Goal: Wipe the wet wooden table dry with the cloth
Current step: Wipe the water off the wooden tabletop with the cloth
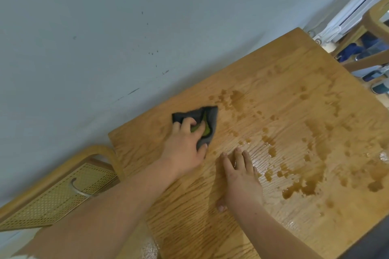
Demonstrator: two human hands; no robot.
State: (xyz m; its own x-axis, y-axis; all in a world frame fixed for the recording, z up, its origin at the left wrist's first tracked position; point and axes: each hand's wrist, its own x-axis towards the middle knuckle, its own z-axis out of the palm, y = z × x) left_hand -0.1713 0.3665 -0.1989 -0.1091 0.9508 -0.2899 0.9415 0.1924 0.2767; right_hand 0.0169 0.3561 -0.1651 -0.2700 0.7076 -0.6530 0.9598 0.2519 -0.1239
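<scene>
— Nearest first?
— Right hand (240, 176): flat on the desk (134, 149), palm down, fingers straight and close together, holding nothing. Seems to brace rather than wipe.
— Any wet beside it?
— Yes, off its little-finger side: a brown pool (299, 191), plus a glossy film up by the fingertips.
— Further out?
— Left hand (183, 145), ahead of the right one and on its thumb side, well apart from that pool. Fingers curled down into the cloth (211, 116), thumb at its near edge. Pins it bunched against the wood.
— Lie of the cloth?
— Under and just beyond the left fingers. Dark grey, with a green face showing in the fold. Roughly a folded wedge. Long axis hard to call, probably across the knuckles, far corner pointing away toward the thumb side.
— Which way for the stroke, then?
— Toward the left hand's thumb side, judging by the water. A cluster of drops (235, 96) just past that far corner, and most of the wet further the same way. Left hand plainly the nearer to the cloth, so no call to swap.
— Risk?
— Running into the right hand mid-sweep. Probably best to lift that first.
— Progress?
— Early, by the look. Dry-seeming only on the left hand's little-finger side.
</scene>
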